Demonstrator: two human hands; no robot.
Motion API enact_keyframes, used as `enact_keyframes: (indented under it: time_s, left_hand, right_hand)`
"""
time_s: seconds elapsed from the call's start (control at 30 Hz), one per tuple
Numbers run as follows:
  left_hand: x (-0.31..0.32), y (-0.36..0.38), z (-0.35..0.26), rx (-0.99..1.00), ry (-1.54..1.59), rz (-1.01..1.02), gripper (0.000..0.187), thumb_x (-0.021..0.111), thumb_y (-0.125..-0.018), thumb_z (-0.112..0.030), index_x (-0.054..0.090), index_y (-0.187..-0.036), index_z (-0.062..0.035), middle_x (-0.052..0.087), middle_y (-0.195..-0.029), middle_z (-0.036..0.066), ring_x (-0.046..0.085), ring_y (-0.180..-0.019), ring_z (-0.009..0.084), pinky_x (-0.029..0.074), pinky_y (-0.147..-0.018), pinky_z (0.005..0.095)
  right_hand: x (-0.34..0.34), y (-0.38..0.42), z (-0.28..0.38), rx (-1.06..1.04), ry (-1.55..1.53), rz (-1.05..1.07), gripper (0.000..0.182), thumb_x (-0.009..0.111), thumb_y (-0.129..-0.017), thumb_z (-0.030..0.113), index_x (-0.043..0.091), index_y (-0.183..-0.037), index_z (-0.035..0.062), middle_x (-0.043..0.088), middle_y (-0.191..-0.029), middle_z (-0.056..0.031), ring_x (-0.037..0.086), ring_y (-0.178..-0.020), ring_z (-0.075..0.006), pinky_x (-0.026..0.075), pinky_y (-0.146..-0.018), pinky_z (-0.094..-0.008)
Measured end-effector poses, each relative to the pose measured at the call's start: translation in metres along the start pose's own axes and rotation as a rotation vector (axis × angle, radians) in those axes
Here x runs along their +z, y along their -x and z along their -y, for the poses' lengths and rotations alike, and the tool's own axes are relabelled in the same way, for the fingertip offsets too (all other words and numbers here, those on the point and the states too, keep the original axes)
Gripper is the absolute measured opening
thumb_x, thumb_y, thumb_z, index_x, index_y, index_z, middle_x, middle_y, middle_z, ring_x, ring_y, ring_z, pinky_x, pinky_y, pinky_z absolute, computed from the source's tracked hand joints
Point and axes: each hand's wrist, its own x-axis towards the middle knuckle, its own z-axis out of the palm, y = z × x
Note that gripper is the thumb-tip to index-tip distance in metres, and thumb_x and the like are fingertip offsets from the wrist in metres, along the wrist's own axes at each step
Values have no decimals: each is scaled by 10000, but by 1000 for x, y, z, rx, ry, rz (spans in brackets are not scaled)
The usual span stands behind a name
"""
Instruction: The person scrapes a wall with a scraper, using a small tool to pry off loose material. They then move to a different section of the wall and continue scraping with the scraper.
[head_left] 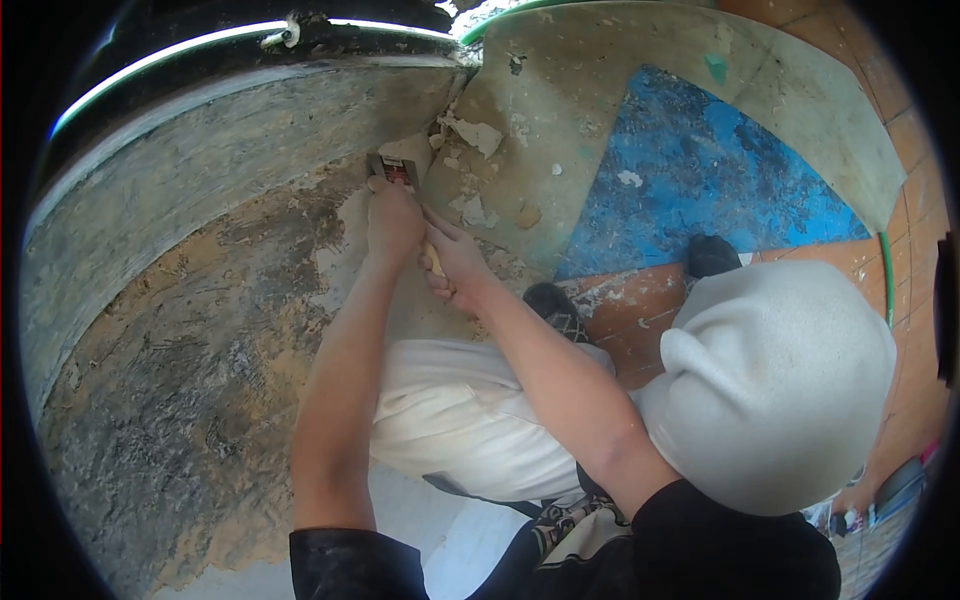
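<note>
A scraper [397,171] with a wide dark metal blade and a reddish label lies against the pale, patchy surface near the wall's base. My left hand [394,217] is closed over its upper part, close behind the blade. Farther back, my right hand [456,262] wraps round its light wooden handle [431,258]. Loose pale flakes [474,134] lie just right of the blade. To the left the surface is rough, brown and dark grey [215,340].
A curved grey wall [230,130] runs along the left and top. On the right are a blue stained panel [710,170], a greenish sheet [840,130], orange tiles [905,370] and a green hose [887,275]. A white cloth-covered rounded shape [780,380] is at my right.
</note>
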Motion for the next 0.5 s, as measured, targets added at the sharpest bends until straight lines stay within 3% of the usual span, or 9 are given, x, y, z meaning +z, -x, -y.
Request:
enact_keyframes:
  time_s: [0.07, 0.2, 0.27, 0.3, 0.37, 0.5]
  left_hand:
    - [-2, 1, -1, -13, 118, 38, 231, 477, -860, -74, 393, -962, 115, 589, -740, 292, 627, -765, 447, 498, -625, 495]
    - [-11, 3, 0, 211, -148, 9, 247, 484, -862, -88, 392, -977, 111, 589, -733, 304, 625, -777, 452, 503, -627, 491]
    - [-17, 2, -4, 109, -56, 141, 221, 485, -859, -90, 421, -946, 102, 574, -756, 305, 618, -776, 456, 510, -636, 472]
    - [-15, 1, -6, 114, -54, 142, 221, 485, -859, -90, 421, -946, 102, 574, -756, 305, 618, -776, 456, 510, -636, 472]
    - [-12, -1, -9, -78, 84, 150, 199, 485, -858, -90, 470, -909, 101, 550, -809, 297, 619, -758, 444, 513, -644, 462]
    - [-1, -12, 8, 65, -144, 184, 309, 510, -860, -88, 333, -997, 124, 604, -845, 309, 639, -817, 414, 530, -690, 437]
  right_hand:
    - [0, -2, -6, -20, -58, -1, 447, 434, -978, 333, 347, -1416, 321, 463, -641, -4, 321, -375, -83, 270, -337, -235]
    - [22, 6, -16, -36, -139, -43, 449, 429, -980, 330, 341, -1419, 305, 463, -641, -4, 322, -374, -87, 275, -339, -240]
    - [37, 14, -13, 85, -325, -144, 453, 430, -978, 333, 337, -1419, 297, 465, -640, -2, 328, -372, -88, 273, -335, -236]
    - [33, 12, -13, 80, -328, -147, 453, 430, -978, 333, 337, -1419, 297, 465, -640, -2, 328, -372, -88, 273, -335, -236]
    - [22, 8, -12, 20, -261, -66, 452, 429, -976, 336, 336, -1417, 296, 457, -636, 4, 335, -373, -85, 273, -332, -230]
    - [21, 4, -6, -21, -191, -33, 453, 432, -974, 341, 338, -1415, 296, 456, -635, 7, 337, -372, -82, 272, -328, -227]
